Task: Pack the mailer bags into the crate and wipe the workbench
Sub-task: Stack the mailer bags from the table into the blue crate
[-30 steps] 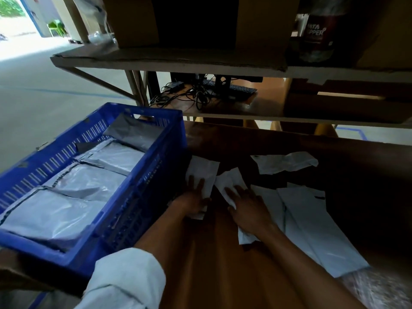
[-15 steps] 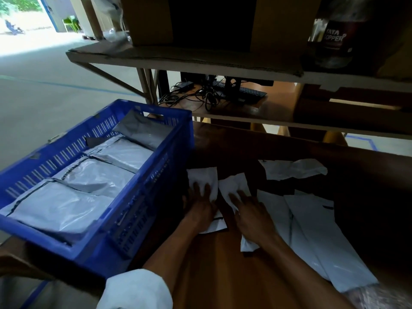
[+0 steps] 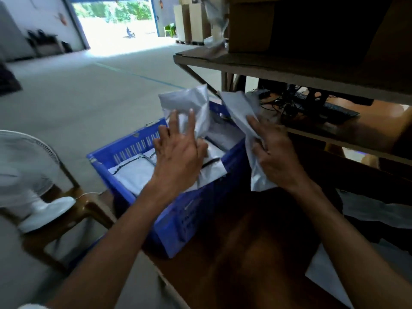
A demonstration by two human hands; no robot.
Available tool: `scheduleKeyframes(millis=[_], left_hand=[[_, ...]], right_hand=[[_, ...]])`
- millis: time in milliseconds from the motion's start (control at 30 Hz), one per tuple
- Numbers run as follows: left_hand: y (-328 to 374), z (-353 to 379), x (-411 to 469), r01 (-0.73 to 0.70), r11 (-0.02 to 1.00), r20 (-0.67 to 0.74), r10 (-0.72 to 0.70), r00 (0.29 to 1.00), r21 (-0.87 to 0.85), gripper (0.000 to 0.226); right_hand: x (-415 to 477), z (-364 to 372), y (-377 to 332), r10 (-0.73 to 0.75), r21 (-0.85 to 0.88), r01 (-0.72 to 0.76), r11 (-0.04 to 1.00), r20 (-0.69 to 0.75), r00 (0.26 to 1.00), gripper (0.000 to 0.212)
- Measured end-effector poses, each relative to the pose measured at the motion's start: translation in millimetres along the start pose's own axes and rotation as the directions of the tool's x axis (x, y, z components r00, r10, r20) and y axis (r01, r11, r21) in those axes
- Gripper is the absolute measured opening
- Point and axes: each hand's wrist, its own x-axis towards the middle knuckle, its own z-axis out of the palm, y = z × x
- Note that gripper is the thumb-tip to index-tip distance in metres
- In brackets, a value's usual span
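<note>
A blue plastic crate [image 3: 124, 152] stands at the left end of the brown workbench [image 3: 223, 264] and holds several grey mailer bags [image 3: 131, 172]. My left hand [image 3: 178, 152] is raised over the crate and grips a grey mailer bag [image 3: 185, 103] that hangs upright above it. My right hand [image 3: 274, 157] holds a second mailer bag [image 3: 236, 108] at the crate's right edge, its lower end [image 3: 258, 177] dangling beside the crate wall. More flat mailer bags [image 3: 330, 273] lie on the bench at the lower right.
A wooden shelf [image 3: 289, 70] hangs over the bench with a cardboard box [image 3: 249, 25] on it. Below it a lower shelf carries cables and a keyboard [image 3: 334, 110]. A white fan [image 3: 26, 166] on a wooden chair stands left of the bench.
Both hands lifted from the bench, each taking up a mailer bag, and swung left to the crate. The view turned left with them.
</note>
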Motion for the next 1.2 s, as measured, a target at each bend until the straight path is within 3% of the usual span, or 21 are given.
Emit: scheduleKeyframes(millis=[100, 233, 333, 400, 500, 533, 600, 667, 767, 933, 1000, 1067, 1133, 1200], left_hand=[[-58.4, 1.9, 4.6, 0.207, 0.959, 0.099, -0.229, 0.968, 0.191, 0.067], [-94.8, 18.7, 2.4, 0.238, 0.851, 0.308, -0.41, 0.858, 0.469, 0.08], [-96.1, 22.7, -0.8, 0.173, 0.827, 0.412, -0.434, 0.801, 0.534, 0.071], [-91.4, 16.0, -1.2, 0.166, 0.811, 0.411, -0.447, 0.794, 0.562, 0.074], [-93.4, 15.3, 2.1, 0.151, 0.794, 0.333, -0.409, 0.85, 0.589, 0.079], [-98.2, 21.6, 2.3, 0.143, 0.825, 0.385, -0.399, 0.832, 0.546, 0.085], [-104.3, 34.4, -2.7, 0.144, 0.881, 0.569, -0.408, 0.714, 0.451, 0.094], [-111.2, 48.1, -11.1, 0.102, 0.876, 0.647, -0.423, 0.635, 0.472, 0.098], [-113.3, 55.1, -17.1, 0.047, 0.857, 0.634, -0.415, 0.652, 0.513, 0.097], [-114.2, 50.5, -8.3, 0.07, 0.868, 0.658, -0.423, 0.622, 0.492, 0.102], [-113.8, 40.9, -3.5, 0.057, 0.881, 0.613, -0.372, 0.697, 0.469, 0.099], [-105.0, 30.2, 2.2, 0.042, 0.907, 0.508, -0.273, 0.817, 0.42, 0.089], [-83.8, 22.8, 7.4, 0.03, 0.951, 0.359, -0.146, 0.922, 0.308, 0.075], [-52.5, 25.8, 9.9, -0.017, 0.991, 0.233, -0.014, 0.972, 0.13, 0.065]], right_hand=[[49.2, 34.0, -52.5, -0.11, 0.083, 0.1, 0.992, 0.119, 0.987, 0.056], [88.8, 104.3, -86.6, -0.216, 0.017, 0.229, 0.973, 0.402, 0.89, 0.05], [95.1, 152.0, -77.3, -0.153, -0.187, 0.39, 0.901, 0.705, 0.692, 0.05], [98.0, 164.4, -66.1, -0.094, -0.212, 0.458, 0.864, 0.824, 0.559, 0.047], [97.9, 164.7, -57.0, -0.159, -0.154, 0.48, 0.863, 0.821, 0.548, 0.056], [95.1, 165.5, -54.5, -0.169, -0.129, 0.486, 0.865, 0.835, 0.523, 0.058], [85.2, 181.1, -46.3, -0.151, -0.078, 0.442, 0.893, 0.875, 0.459, 0.06], [78.1, 199.6, -40.3, -0.141, -0.054, 0.417, 0.907, 0.895, 0.424, 0.059], [77.3, 213.7, -35.4, -0.086, -0.106, 0.427, 0.898, 0.91, 0.406, 0.059], [85.1, 205.3, -42.9, -0.07, -0.107, 0.459, 0.882, 0.933, 0.352, 0.058], [89.6, 187.8, -49.6, -0.159, -0.024, 0.405, 0.914, 0.898, 0.411, 0.059], [88.7, 161.5, -49.9, -0.189, 0.008, 0.281, 0.96, 0.758, 0.625, 0.057], [80.1, 131.5, -38.1, -0.18, -0.006, 0.211, 0.978, 0.493, 0.851, 0.043], [60.3, 94.7, -23.3, -0.097, 0.036, 0.09, 0.995, 0.261, 0.96, 0.035]])
